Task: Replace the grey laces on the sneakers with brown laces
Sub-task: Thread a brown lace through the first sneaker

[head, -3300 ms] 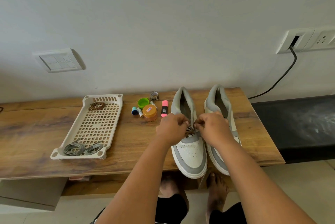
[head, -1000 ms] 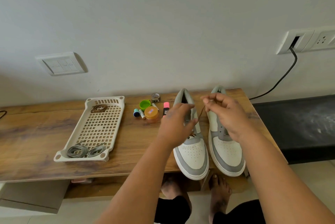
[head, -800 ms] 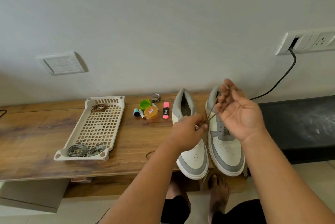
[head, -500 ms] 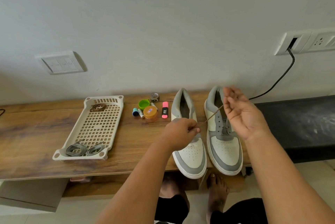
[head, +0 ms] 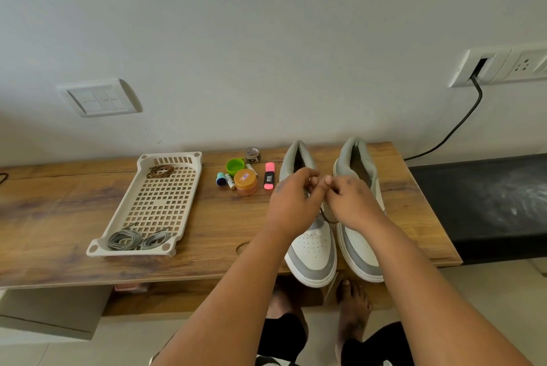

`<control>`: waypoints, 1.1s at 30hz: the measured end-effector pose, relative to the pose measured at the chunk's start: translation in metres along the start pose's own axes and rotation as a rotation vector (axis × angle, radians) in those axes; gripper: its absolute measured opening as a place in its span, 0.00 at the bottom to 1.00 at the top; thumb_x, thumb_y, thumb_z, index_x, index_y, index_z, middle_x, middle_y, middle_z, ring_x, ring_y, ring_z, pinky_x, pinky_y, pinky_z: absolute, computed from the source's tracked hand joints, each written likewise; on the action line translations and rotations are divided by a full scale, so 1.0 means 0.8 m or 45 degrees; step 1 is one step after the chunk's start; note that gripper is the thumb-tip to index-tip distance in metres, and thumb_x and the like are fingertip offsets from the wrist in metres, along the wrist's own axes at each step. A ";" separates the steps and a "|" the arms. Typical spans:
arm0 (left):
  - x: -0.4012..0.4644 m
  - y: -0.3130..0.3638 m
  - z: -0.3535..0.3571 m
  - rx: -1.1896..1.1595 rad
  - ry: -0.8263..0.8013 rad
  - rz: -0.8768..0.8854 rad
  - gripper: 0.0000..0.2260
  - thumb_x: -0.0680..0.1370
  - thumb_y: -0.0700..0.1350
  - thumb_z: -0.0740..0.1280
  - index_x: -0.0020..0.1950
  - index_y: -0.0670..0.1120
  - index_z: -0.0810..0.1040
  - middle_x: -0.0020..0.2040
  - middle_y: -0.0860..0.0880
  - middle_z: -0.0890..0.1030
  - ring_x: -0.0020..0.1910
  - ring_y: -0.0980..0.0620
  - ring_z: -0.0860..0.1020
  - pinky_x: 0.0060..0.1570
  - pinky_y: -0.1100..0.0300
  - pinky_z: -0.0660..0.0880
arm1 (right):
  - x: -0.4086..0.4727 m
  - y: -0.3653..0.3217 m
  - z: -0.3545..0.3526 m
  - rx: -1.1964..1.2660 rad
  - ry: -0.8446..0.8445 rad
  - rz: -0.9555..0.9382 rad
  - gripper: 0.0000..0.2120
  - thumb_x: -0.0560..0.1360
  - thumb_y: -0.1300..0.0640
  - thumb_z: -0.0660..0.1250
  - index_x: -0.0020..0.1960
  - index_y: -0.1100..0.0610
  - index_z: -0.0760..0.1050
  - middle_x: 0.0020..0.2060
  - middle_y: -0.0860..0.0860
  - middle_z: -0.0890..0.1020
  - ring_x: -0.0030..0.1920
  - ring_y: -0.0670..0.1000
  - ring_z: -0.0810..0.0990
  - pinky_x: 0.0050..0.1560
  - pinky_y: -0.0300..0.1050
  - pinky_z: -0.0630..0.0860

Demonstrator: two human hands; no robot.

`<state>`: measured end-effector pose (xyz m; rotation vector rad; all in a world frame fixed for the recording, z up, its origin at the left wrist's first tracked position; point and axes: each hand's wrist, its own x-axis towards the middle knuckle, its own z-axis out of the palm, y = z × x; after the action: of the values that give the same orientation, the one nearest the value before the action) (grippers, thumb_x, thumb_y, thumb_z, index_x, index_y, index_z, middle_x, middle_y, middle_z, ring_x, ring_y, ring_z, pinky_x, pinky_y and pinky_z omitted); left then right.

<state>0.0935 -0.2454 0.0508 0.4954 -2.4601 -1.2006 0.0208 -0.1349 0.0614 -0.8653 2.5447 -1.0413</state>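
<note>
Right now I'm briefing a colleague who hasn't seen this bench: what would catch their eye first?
Two grey-and-white sneakers stand side by side at the bench's right end, with the left hand and right hand meeting over them on a brown lace. To the left, a perforated tray holds coiled grey laces.

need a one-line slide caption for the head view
Both hands work a brown lace over the left sneaker; grey laces lie in the tray.

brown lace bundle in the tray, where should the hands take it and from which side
Pinch the brown lace bundle across its coiled middle, coming straight down from above. It lies flat at the far end of the tray, whose rim blocks a sideways approach.
</note>
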 end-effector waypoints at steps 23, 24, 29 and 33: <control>0.019 -0.031 -0.048 -0.623 0.218 -0.647 0.05 0.81 0.39 0.65 0.50 0.44 0.81 0.40 0.48 0.81 0.37 0.55 0.75 0.38 0.63 0.72 | 0.006 0.023 -0.006 0.117 -0.108 0.023 0.09 0.74 0.42 0.70 0.49 0.46 0.79 0.31 0.45 0.73 0.33 0.44 0.71 0.40 0.42 0.71; 0.017 -0.034 -0.049 -0.344 0.174 -0.558 0.04 0.80 0.40 0.66 0.50 0.45 0.81 0.42 0.48 0.82 0.38 0.55 0.75 0.39 0.63 0.72 | 0.007 0.026 -0.002 0.106 -0.029 0.002 0.08 0.75 0.45 0.70 0.50 0.47 0.79 0.31 0.43 0.73 0.33 0.43 0.71 0.39 0.41 0.71; 0.014 -0.036 -0.044 0.174 0.043 -0.374 0.05 0.79 0.43 0.68 0.53 0.45 0.82 0.41 0.53 0.79 0.38 0.59 0.74 0.35 0.71 0.67 | 0.010 0.025 0.041 0.023 0.238 -0.165 0.09 0.80 0.55 0.65 0.58 0.52 0.79 0.39 0.49 0.83 0.39 0.48 0.80 0.41 0.43 0.78; 0.013 -0.036 -0.037 0.278 0.022 -0.329 0.06 0.79 0.42 0.68 0.54 0.46 0.83 0.48 0.51 0.82 0.45 0.57 0.76 0.40 0.71 0.67 | 0.014 0.023 0.069 -0.015 0.272 -0.226 0.13 0.81 0.57 0.62 0.63 0.54 0.78 0.53 0.50 0.83 0.53 0.48 0.79 0.50 0.38 0.72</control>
<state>0.1020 -0.2869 0.0465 0.9039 -2.5849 -1.0152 0.0284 -0.1618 0.0087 -1.0516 2.6888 -1.2326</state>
